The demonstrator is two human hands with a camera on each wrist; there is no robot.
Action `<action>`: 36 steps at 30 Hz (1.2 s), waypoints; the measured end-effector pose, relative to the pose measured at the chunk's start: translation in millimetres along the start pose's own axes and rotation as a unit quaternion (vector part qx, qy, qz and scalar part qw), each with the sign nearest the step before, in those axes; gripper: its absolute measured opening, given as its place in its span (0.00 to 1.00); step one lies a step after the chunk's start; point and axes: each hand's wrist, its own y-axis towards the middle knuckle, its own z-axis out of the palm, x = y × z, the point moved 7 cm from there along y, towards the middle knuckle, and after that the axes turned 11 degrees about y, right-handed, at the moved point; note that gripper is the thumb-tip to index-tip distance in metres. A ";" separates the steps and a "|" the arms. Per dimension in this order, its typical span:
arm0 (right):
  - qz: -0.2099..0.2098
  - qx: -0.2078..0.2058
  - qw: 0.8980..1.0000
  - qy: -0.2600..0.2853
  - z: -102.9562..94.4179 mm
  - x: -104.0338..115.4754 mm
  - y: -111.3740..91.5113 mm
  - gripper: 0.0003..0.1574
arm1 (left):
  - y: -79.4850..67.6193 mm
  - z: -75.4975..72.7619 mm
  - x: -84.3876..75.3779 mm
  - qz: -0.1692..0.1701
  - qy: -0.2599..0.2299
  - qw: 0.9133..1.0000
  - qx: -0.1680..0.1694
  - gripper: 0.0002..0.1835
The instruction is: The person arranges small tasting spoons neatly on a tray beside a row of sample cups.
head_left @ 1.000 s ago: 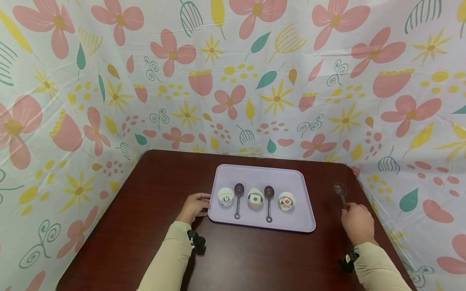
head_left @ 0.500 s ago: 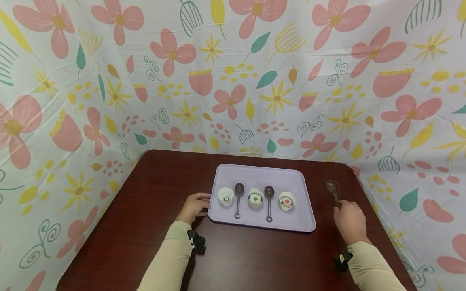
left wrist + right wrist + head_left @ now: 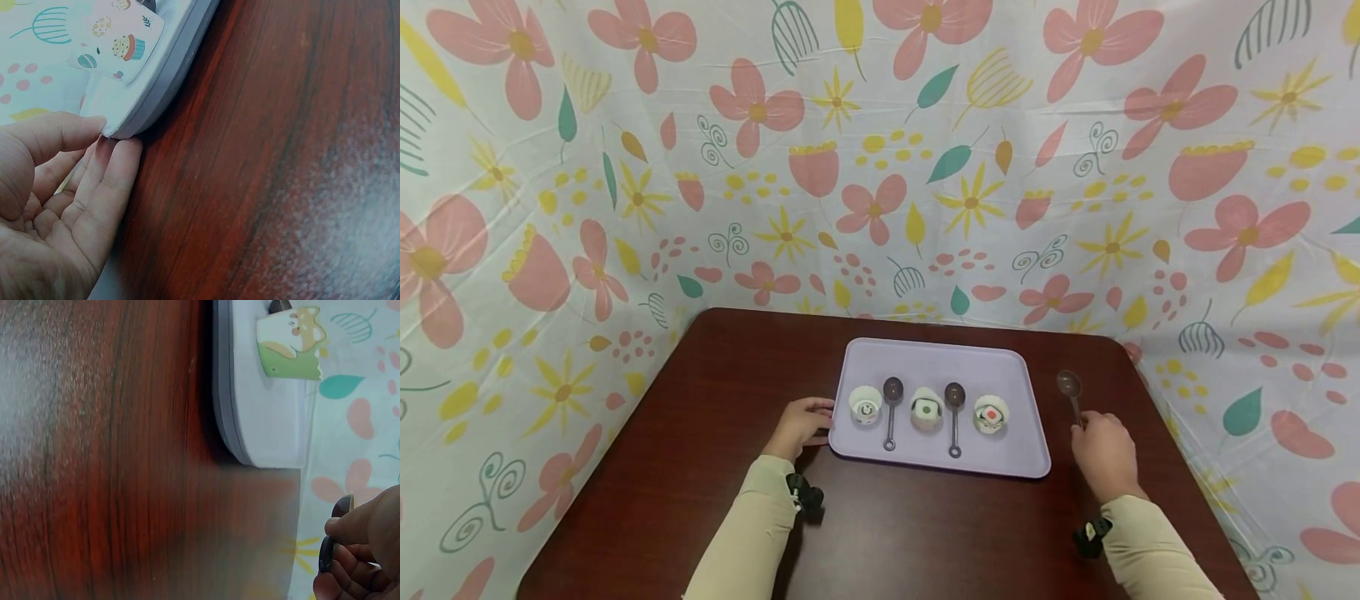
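Note:
At the tray's left edge, my left hand (image 3: 800, 427) holds the rim of a pale lilac tray (image 3: 925, 358). In the left wrist view the thumb (image 3: 69, 132) lies on top of the rim and the fingers are against its underside. My right hand (image 3: 1105, 454), right of the tray, pinches a brown spoon (image 3: 1070, 384) by its handle, bowl pointing away. On the tray, left to right, stand a paper cup (image 3: 866, 406), a spoon (image 3: 891, 413), a middle cup (image 3: 927, 410), a second spoon (image 3: 954, 419) and a right cup (image 3: 991, 415). Each cup contains a small sushi-like piece.
The tray lies on a dark brown wooden table (image 3: 925, 533). A floral cloth (image 3: 880, 167) hangs right behind the table and along its sides.
My right hand has moved left toward the tray, carrying the spoon with it. The left hand, tray and things on it have stayed put.

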 end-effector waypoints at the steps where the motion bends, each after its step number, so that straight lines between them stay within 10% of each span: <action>1: 0.000 -0.002 1.000 0.001 0.8 1.0 -0.2 0.16 | 0.2 -0.3 0.1 -0.001 -0.001 1.000 -0.001 0.21; 36: 0.031 0.033 0.999 0.019 41.9 34.8 -4.5 0.17 | 0.0 -0.2 0.6 -0.002 -0.002 1.000 0.000 0.21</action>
